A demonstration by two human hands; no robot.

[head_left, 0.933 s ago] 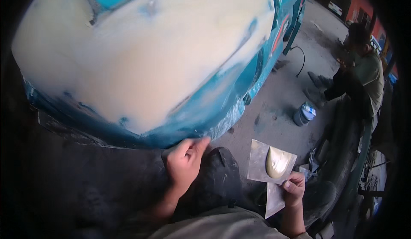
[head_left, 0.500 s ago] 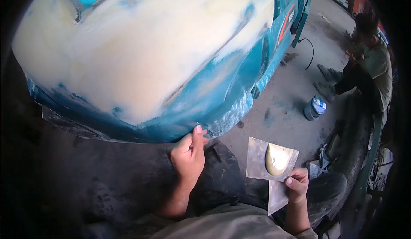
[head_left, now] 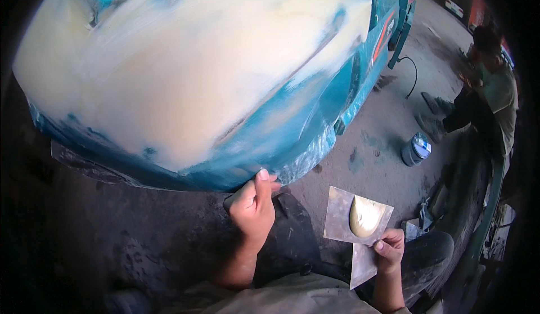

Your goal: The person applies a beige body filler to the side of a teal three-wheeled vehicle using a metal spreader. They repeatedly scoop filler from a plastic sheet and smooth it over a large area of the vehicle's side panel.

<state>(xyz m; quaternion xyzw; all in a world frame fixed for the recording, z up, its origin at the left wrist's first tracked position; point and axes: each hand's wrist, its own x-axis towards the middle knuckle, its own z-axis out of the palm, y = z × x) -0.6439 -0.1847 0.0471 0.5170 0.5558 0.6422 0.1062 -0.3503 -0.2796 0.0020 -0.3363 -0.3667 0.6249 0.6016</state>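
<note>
A large curved teal vehicle panel (head_left: 315,103) fills the upper left, its broad face coated in cream filler (head_left: 169,72). At its lower edge my left hand (head_left: 254,207) is closed, thumb up against the rim and fingers curled; the undersides of those fingers are hidden. Off to the right and apart from the panel, my right hand (head_left: 389,252) pinches two thin, flat spreader sheets (head_left: 337,218) at a corner where they overlap. The upper sheet carries a smooth mound of cream putty (head_left: 364,217); the lower one hangs below it.
Beyond the sheets, a small blue-lidded can (head_left: 416,149) stands on the stained concrete floor (head_left: 365,128). Another person (head_left: 495,100) sits at the far right, legs toward the can. A dark hose (head_left: 415,77) lies near the vehicle. Scraps (head_left: 422,218) lie beside my right knee (head_left: 430,252).
The view has shifted slightly, so the can and the other person sit a little lower and farther right. My left hand keeps its place at the panel edge, and my right still holds the sheets.
</note>
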